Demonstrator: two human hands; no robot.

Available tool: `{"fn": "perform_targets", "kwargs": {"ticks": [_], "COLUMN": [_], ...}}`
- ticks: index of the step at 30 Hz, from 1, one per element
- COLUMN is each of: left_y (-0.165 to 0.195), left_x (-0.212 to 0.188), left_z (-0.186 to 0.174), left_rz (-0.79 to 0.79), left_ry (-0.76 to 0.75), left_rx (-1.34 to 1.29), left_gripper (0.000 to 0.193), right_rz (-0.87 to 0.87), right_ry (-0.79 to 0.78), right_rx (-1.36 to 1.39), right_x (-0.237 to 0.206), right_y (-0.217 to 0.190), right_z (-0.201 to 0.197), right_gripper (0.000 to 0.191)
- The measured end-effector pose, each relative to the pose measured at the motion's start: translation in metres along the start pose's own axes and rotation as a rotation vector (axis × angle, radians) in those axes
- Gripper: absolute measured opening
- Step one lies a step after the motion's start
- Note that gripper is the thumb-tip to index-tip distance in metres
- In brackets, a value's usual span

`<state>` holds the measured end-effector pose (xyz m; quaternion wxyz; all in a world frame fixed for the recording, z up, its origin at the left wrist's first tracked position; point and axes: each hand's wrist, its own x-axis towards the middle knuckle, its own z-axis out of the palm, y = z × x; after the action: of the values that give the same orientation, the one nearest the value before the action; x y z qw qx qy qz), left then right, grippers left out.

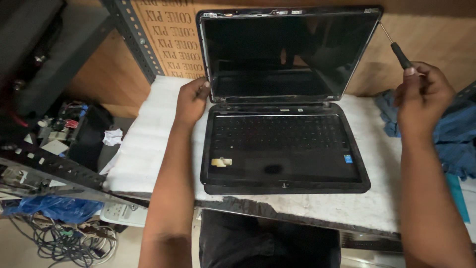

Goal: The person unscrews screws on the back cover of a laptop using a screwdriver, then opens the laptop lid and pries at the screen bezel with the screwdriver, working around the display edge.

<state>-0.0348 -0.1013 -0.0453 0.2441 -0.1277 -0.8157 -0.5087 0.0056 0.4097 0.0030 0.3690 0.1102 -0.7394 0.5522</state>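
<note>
Nearest the camera, the person's dark-clothed lap sits under the chipped front edge of the white, scuffed tabletop (148, 144). On it, square to the person, rests the open black plastic laptop (285, 149), the landmark for all else: its base flat near that front edge, a pale sticker on the palm rest at front left and a small blue one at front right, its lid upright at the back.

At the laptop's left hinge corner, the left hand (191, 101) has its fingers narrowed onto the lower left edge of the screen frame, seemingly steadying the lid so it does not rock. The frame's bezel looks removed, since bare metal tabs show along the top edge.

To the right of the lid, the right hand (421, 94) has its fingers closed around the black handle of a thin metal-shafted screwdriver (396, 47), whose tip is angled up to the lid's top right corner, probably at a fastener there.

Right of the laptop lies a crumpled blue cloth (456, 134). Left of it, below the tabletop, are tangled cables (64, 243) and cluttered parts. Behind the lid stand a grey perforated metal upright (134, 37) and brown printed cardboard (173, 34).
</note>
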Motion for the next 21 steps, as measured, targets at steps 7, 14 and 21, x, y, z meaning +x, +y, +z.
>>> {"fn": "perform_targets", "kwargs": {"ticks": [7,14,21], "left_y": [0.013,-0.005,-0.022], "left_x": [-0.001,0.000,0.000], "left_z": [-0.001,0.002,0.008], "left_rz": [-0.087,-0.073,0.036], "left_ry": [-0.001,-0.001,0.009], "left_rx": [0.030,0.029,0.058], "left_gripper": [0.021,0.017,0.016], "right_rz": [-0.025,-0.126,-0.349], "right_ry": [-0.014,0.028,0.058], "right_rx": [0.002,-0.109,-0.295], "right_x": [0.000,-0.004,-0.005], "right_y": [-0.009,-0.024,-0.038], "right_z": [0.003,0.009,0.005], "right_gripper": [0.013,0.014,0.014]}}
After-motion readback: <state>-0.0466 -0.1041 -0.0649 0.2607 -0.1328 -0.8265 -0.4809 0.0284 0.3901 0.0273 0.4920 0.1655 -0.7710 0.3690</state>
